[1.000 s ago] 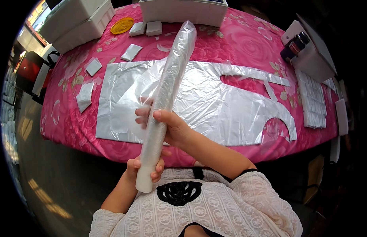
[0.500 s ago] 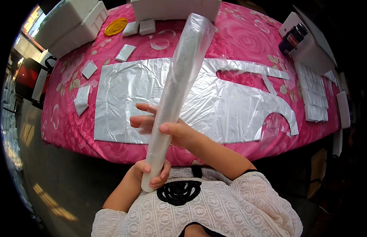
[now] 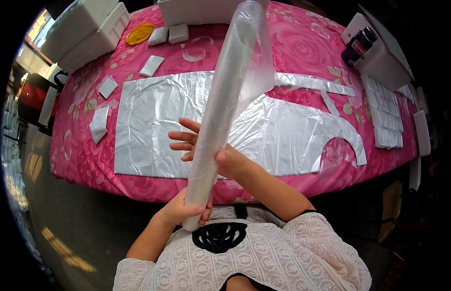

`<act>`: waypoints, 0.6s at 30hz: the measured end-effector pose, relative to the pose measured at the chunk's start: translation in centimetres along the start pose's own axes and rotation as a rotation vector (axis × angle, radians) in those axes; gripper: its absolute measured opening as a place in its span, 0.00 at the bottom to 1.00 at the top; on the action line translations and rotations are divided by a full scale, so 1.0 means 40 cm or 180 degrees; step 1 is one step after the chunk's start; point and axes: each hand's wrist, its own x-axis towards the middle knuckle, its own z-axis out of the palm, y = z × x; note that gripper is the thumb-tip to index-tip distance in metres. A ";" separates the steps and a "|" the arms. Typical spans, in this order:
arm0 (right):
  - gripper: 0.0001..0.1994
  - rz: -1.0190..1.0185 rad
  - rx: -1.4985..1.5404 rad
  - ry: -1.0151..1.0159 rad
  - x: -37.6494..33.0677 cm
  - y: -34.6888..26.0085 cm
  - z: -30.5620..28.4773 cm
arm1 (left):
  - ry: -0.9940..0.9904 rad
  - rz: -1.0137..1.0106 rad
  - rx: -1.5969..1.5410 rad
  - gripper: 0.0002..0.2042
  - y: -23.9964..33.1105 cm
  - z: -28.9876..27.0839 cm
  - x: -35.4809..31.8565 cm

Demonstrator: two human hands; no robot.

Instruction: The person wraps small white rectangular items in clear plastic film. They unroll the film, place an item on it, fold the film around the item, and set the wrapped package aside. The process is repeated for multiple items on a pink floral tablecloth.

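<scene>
A long roll of clear plastic film [image 3: 218, 106] slants up in front of me, its loose outer layer flaring at the far right side. My left hand [image 3: 179, 208] is wrapped round its lower end, thumb across the front. Behind the middle of the roll lies my right hand [image 3: 230, 164], its fingers stretched out and spread past the left side. Its thumb touches the right edge, and the palm is partly hidden. Under both, a whitish plastic apron [image 3: 153, 121] is spread flat on the table, with cut-out curves and straps toward the right.
Pink flowered cloth [image 3: 303, 46] covers the table. Small folded packets [image 3: 152, 66] lie left and at the back, near a yellow disc [image 3: 139, 34]. White foam boxes [image 3: 97, 46] stand back left. At right are a dark bottle [image 3: 359, 46] and a stack of folded plastic [image 3: 384, 116].
The roll has shifted up and slightly right, and its loose layer has spread wider. My right fingers have spread apart. My left hand has turned, its thumb now lying across the roll.
</scene>
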 end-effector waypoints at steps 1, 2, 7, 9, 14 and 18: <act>0.53 0.0073 0.0039 -0.0015 -0.005 0.000 -0.003 | -0.0127 0.0016 -0.0148 0.17 -0.001 -0.001 -0.002; 0.53 0.0145 0.0078 -0.0030 -0.010 0.001 -0.005 | -0.0137 0.0036 -0.0184 0.17 0.000 -0.001 -0.003; 0.45 0.0221 -0.0573 0.0984 -0.030 0.003 -0.004 | -0.0150 0.0211 -0.0375 0.17 -0.007 -0.009 0.002; 0.41 0.0316 -0.0763 0.1142 -0.035 -0.007 0.002 | -0.0048 0.0299 -0.0396 0.17 -0.010 -0.013 0.003; 0.19 0.0537 -0.0902 0.0950 -0.061 -0.022 0.018 | 0.0212 0.0420 -0.0276 0.17 0.002 -0.020 -0.005; 0.12 0.0544 -0.0781 0.0892 -0.068 -0.014 0.019 | 0.0361 0.0454 -0.0225 0.17 0.009 -0.017 -0.006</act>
